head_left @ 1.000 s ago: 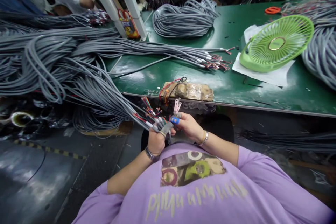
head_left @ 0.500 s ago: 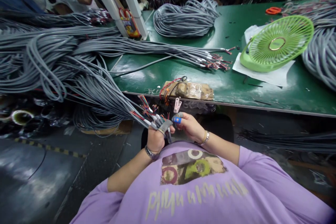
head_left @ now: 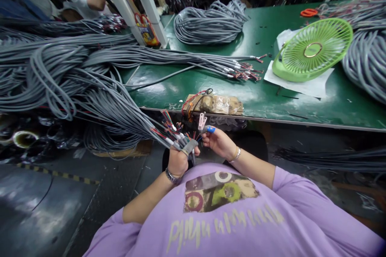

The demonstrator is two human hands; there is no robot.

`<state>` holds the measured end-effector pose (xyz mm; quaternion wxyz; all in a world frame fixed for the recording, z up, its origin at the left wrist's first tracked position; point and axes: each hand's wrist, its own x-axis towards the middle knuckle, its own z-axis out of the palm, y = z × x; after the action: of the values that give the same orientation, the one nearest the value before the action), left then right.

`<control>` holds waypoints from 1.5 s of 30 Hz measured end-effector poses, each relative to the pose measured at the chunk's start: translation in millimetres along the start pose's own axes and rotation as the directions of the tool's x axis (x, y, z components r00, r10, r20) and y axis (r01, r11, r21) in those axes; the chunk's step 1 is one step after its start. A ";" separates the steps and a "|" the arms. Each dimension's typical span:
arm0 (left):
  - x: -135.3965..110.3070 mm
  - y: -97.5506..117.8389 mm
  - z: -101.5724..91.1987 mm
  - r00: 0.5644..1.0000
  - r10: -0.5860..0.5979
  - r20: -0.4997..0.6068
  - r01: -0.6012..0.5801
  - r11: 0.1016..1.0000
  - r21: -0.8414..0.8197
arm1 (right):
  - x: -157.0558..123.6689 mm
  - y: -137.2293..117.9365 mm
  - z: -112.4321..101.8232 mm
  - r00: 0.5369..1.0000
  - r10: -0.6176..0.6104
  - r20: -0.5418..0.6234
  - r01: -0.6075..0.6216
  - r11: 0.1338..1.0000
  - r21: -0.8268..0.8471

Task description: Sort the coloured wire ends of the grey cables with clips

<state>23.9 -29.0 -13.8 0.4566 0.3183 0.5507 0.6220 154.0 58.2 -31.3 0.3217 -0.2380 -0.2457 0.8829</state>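
The left hand is clamped on a bundle of grey cables running up-left from it, their stripped ends by the fist. The right hand, just beside, pinches its fingers at the wire tips, below the bench edge.

Pale lettering runs across the purple shirt below its printed picture, seen upside down from the head camera and too distorted to read. The small orange and yellow packet standing by the white post on the desk carries print, but it is too small to make out.
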 end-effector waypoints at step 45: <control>19.5 6.0 16.3 0.995 0.008 0.096 -0.009 1.000 0.009 | 36.1 -14.2 15.0 0.996 0.072 -0.049 -0.068 0.994 0.080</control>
<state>29.8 -4.5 -6.9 0.4785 0.3523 0.5299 0.6051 127.2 88.2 -21.0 0.3058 -0.2565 -0.1938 0.8962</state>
